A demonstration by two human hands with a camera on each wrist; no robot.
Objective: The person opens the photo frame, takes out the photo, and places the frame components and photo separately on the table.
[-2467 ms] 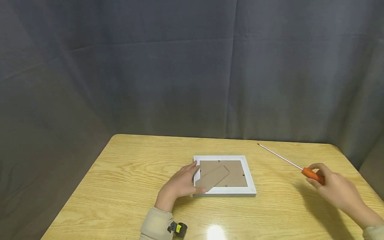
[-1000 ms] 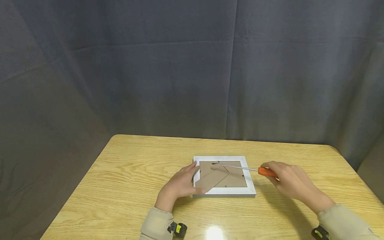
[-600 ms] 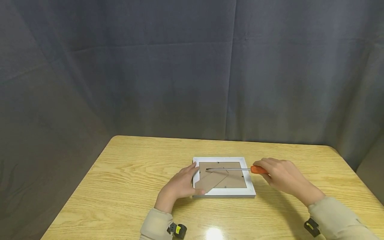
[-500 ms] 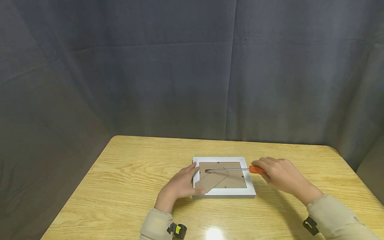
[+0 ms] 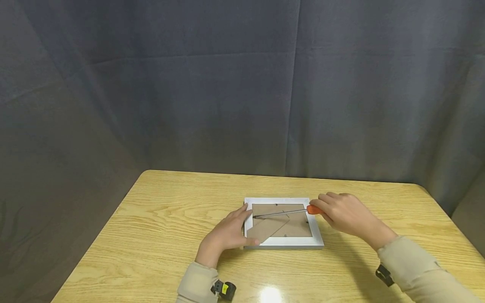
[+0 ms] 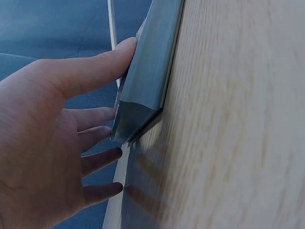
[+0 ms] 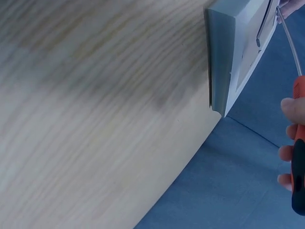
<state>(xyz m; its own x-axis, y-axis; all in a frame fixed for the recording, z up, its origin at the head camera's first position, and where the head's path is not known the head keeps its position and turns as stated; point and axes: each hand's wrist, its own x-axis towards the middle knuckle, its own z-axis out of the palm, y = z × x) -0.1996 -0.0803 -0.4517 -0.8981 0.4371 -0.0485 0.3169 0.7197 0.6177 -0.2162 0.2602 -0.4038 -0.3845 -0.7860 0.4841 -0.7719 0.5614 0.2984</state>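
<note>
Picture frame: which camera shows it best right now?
The head view: nearly the whole frame shows, back side up, partly covered by the left hand and screwdriver. The left wrist view shows only outer edges meeting at a corner; the right wrist view, one side and a slanted piece of the back.

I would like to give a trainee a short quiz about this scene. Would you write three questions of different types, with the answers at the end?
1. Which hand holds the screwdriver?
2. True or false: the frame lies with its backing facing up.
3. Multiple choice: as the head view shows it, which edge of the backing is the tip nearest?
a) the far edge
b) the left edge
c) the right edge

Key:
1. The right hand.
2. True.
3. b, on the side where the left hand touches the frame.
</note>
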